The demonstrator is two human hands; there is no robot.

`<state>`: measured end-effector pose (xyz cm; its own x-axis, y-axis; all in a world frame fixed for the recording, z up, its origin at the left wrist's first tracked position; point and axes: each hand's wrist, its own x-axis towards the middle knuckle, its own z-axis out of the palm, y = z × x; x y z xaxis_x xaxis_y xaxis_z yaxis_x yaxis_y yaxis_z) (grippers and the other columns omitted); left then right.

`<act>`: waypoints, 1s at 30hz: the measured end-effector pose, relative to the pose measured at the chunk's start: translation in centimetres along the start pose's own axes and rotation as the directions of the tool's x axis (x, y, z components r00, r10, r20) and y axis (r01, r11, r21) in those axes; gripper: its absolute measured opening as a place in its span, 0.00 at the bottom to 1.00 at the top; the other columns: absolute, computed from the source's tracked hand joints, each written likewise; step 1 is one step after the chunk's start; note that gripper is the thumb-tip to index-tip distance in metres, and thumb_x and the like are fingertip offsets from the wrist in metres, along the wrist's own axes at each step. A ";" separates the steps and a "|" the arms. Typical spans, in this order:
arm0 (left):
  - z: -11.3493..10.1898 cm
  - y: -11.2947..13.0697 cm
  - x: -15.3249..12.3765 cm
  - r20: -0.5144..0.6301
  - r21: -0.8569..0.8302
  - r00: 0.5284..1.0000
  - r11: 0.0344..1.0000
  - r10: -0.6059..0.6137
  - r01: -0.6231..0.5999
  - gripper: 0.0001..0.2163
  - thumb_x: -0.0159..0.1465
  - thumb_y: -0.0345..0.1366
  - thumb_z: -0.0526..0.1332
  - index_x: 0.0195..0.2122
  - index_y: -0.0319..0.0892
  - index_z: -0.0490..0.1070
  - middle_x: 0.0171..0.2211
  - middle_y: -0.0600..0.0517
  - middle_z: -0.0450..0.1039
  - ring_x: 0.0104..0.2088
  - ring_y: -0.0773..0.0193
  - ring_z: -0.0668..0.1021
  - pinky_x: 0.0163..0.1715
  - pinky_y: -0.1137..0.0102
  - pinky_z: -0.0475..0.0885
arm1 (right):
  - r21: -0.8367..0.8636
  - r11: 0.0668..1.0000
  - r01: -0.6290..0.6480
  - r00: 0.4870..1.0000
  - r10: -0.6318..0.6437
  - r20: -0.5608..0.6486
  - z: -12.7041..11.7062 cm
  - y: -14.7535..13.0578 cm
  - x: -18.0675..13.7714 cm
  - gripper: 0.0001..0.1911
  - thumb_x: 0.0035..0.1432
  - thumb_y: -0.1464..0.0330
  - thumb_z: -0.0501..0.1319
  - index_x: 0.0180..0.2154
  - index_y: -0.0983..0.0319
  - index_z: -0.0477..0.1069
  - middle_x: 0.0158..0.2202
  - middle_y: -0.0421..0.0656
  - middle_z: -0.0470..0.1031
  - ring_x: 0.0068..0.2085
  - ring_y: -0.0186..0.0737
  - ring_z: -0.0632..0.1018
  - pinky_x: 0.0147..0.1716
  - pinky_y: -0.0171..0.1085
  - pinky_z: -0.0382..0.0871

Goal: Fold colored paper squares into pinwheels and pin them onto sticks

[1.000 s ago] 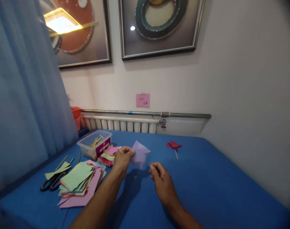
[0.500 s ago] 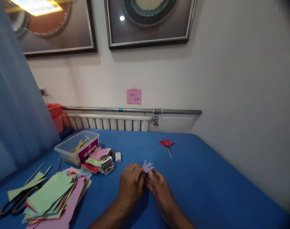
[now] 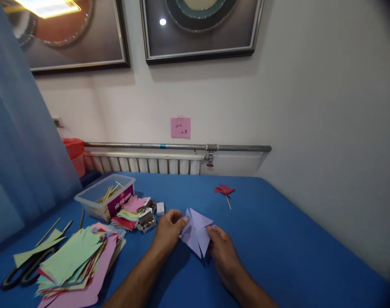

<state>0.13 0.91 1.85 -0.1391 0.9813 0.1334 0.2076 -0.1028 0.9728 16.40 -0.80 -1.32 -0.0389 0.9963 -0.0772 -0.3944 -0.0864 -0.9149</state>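
Both hands hold a pale purple paper piece (image 3: 196,233) with pointed flaps just above the blue table (image 3: 278,239). My left hand (image 3: 168,231) pinches its left edge with thumb and fingers. My right hand (image 3: 222,249) grips its right edge, fingers closed on the paper. A finished red paper pinwheel on a stick (image 3: 224,191) lies further back on the table, out of reach of both hands.
A heap of coloured paper squares (image 3: 75,261) lies at the left with black scissors (image 3: 19,273) beside it. Behind stand a clear plastic box of wooden sticks (image 3: 105,196), a smaller paper stack (image 3: 130,211) and small boxes of pins (image 3: 146,222). A radiator (image 3: 143,164) lines the wall.
The purple paper was held up in my left hand alone, then folded small between both hands; now it is spread wider, held by both hands. The camera tilted down.
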 end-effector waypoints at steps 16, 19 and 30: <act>-0.5 -0.7 0.6 0.294 -0.357 0.942 0.895 -0.164 0.267 0.16 0.42 0.40 0.76 0.26 0.39 0.74 0.23 0.52 0.77 0.22 0.68 0.73 0.26 0.72 0.67 | 0.071 0.997 0.017 0.990 -0.027 0.137 0.6 -1.6 -1.0 0.21 0.54 0.53 0.73 0.43 0.61 0.80 0.36 0.45 0.84 0.39 0.49 0.82 0.42 0.44 0.73; -0.1 -0.8 0.5 0.256 -0.343 0.957 0.912 -0.139 0.224 0.17 0.42 0.42 0.76 0.26 0.39 0.74 0.21 0.54 0.74 0.20 0.69 0.72 0.24 0.73 0.65 | 0.059 0.998 -0.018 0.991 0.010 0.131 0.5 -1.3 -1.1 0.25 0.50 0.53 0.75 0.44 0.62 0.80 0.38 0.47 0.85 0.40 0.51 0.83 0.44 0.45 0.73; 1.0 -0.4 -0.1 0.058 -0.283 0.998 0.958 -0.032 0.047 0.16 0.47 0.46 0.72 0.25 0.41 0.70 0.19 0.59 0.67 0.20 0.71 0.67 0.22 0.75 0.60 | 0.031 0.999 -0.014 0.998 0.012 0.061 0.2 0.6 -0.8 0.25 0.50 0.54 0.76 0.45 0.64 0.81 0.38 0.49 0.85 0.40 0.51 0.83 0.42 0.44 0.75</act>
<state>0.97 1.04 1.22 -0.0896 0.9918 0.0909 -0.0819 -0.0983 0.9918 15.96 -1.63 -1.74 -0.0991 0.9930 -0.0638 -0.4219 -0.1000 -0.9011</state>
